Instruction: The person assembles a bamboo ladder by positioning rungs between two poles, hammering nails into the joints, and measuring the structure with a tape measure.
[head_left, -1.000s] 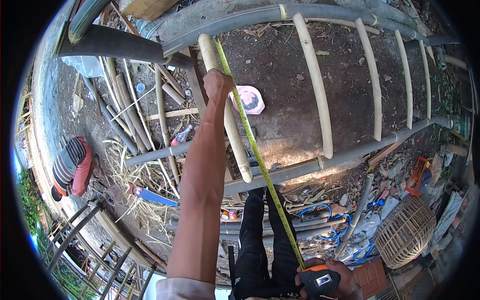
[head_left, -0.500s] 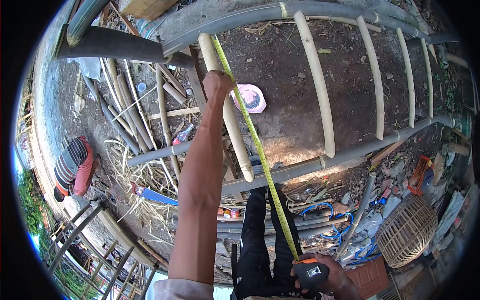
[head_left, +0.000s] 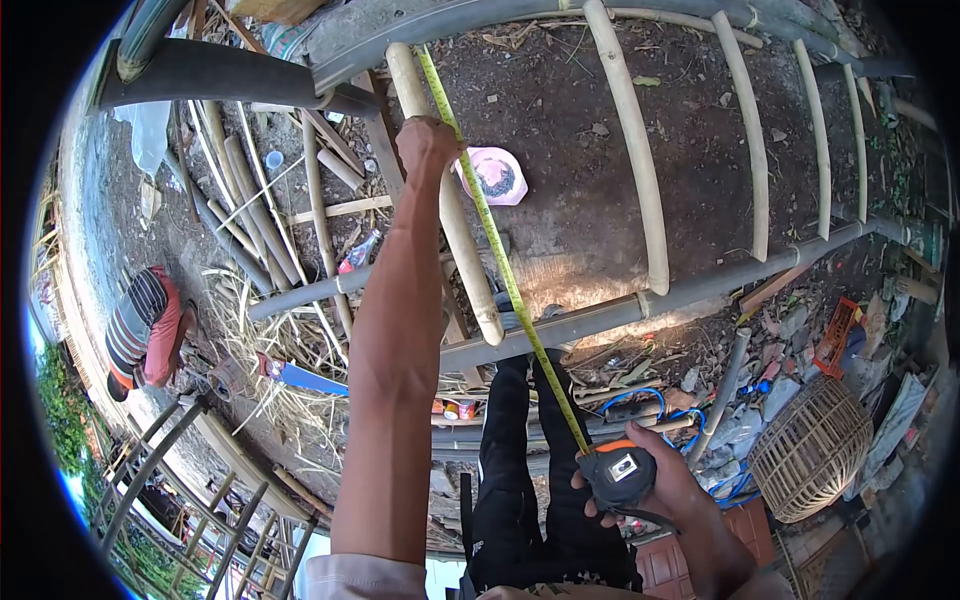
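My left hand [head_left: 428, 143] is closed around a pale bamboo pole [head_left: 456, 220], near its far end. A yellow tape blade [head_left: 497, 250] runs beside this pole and passes along the edge of that hand; whether the fingers also pinch the blade is hidden. Close to my body, my right hand [head_left: 670, 480] grips the black and orange tape measure [head_left: 618, 472], and the blade stretches out of it. The blade crosses over a grey bamboo rail [head_left: 590, 325] and reaches toward the far rail [head_left: 440, 45].
Several pale rungs [head_left: 632, 150] span the frame to the right. A pink dish [head_left: 495, 178] lies on the soil. At left are a blue handsaw [head_left: 310, 379] and a crouching person [head_left: 145, 330]. A woven basket [head_left: 812, 450] and rubble stand at right.
My right hand has lifted the tape measure upward and slightly left, turning more of its case into view. My left hand keeps its hold on the pole, while the whole view has shifted a little.
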